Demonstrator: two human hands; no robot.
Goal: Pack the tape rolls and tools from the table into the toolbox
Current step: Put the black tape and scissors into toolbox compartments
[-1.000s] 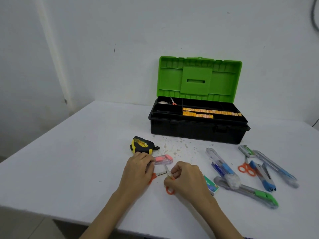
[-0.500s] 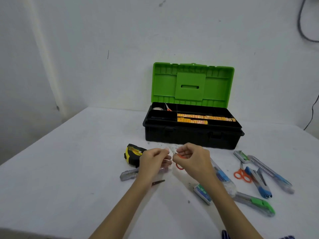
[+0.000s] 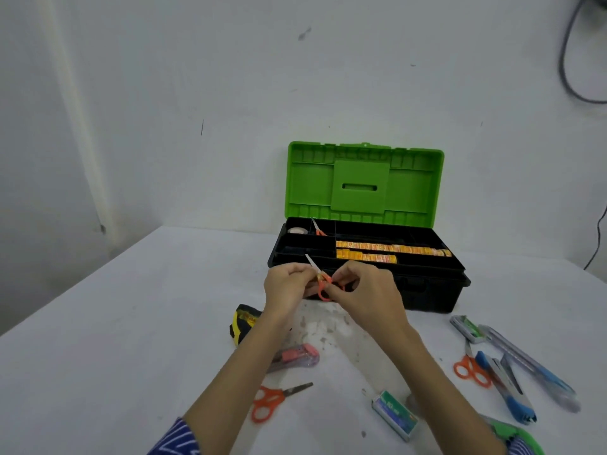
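We pinch the scissors (image 3: 323, 284) with both left hand (image 3: 287, 285) and right hand (image 3: 364, 292), raised before the toolbox (image 3: 427, 290) for dropping in.

both hands (image 3: 328, 290) pinching small orange scissors (image 3: 323, 284), open green-lidded toolbox (image 3: 427, 290) behind

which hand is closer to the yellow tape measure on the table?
Left. The left hand is raised just above and right of the tape measure, gripping the held scissors. The right hand grips the same scissors farther right.
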